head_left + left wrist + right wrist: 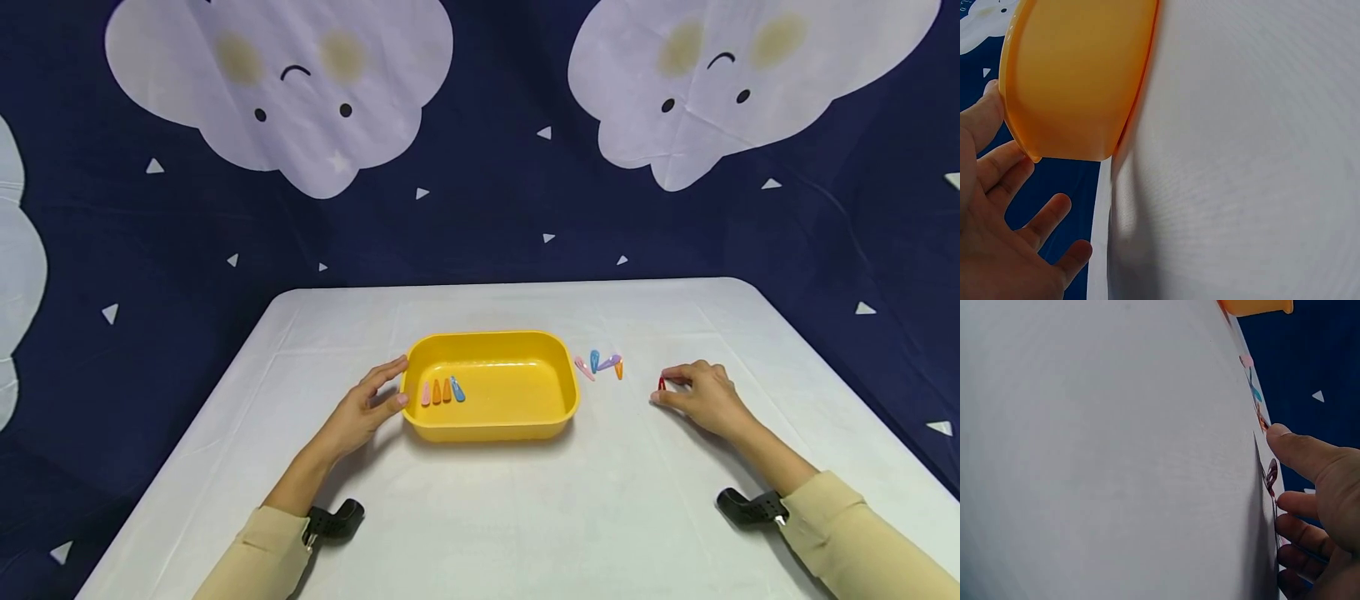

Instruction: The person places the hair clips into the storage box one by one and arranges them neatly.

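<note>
A yellow basin (495, 434) sits mid-table with several snap hair clips inside: a pink clip (426, 394), two orange clips and a blue clip (457, 389), lined up at its left end. My left hand (365, 410) touches the basin's left rim, its thumb and fingers spread along it. To the right, my right hand (703, 398) is low over the cloth, thumb and fingertips on either side of a small red hair clip (662, 384). In the right wrist view a gap shows between the thumb and that clip (1272, 475).
Between the basin and the right hand lie a pink clip (584, 368), a blue clip (595, 360), a purple clip (609, 362) and an orange clip (618, 369). A white cloth (495, 517) covers the table. Behind it hangs a dark blue curtain (495, 208) with clouds.
</note>
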Demonstrator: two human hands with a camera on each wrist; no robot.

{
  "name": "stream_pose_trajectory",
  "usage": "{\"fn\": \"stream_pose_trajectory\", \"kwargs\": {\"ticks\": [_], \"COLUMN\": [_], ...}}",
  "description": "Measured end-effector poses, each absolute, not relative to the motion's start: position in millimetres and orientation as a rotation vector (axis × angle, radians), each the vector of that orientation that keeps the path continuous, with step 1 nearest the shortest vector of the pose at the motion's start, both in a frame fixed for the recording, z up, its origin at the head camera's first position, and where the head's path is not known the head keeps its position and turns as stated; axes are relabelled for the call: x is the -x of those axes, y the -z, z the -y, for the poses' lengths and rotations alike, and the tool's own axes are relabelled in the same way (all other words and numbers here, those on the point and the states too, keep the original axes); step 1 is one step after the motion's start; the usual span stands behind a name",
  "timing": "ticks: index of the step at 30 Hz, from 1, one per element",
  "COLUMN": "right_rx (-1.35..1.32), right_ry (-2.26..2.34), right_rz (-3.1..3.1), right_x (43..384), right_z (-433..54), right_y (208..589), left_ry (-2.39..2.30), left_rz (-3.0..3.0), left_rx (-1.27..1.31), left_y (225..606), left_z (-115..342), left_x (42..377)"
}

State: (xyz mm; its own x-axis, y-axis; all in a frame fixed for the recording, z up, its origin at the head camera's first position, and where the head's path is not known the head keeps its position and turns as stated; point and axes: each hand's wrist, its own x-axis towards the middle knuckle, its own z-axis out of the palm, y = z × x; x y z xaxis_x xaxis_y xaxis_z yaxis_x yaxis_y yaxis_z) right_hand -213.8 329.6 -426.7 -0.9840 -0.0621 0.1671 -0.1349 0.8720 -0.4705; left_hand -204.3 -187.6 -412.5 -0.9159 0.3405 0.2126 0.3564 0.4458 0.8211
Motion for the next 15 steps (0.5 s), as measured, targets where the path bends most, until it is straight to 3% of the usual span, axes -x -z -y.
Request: {"fn": "stream_pose_trajectory", "kwargs": {"ticks": [15], "right_rx": [-0.272], "right_ry": [-0.766], "right_rz": [2.919], "right_x": [220], "right_z": [-343], "right_y": [429], "left_ry": [1.511], "left_rz": [2.651], "left_rx": [0.651], "left_y": [413], "left_z": [187], "left_x": [204]}}
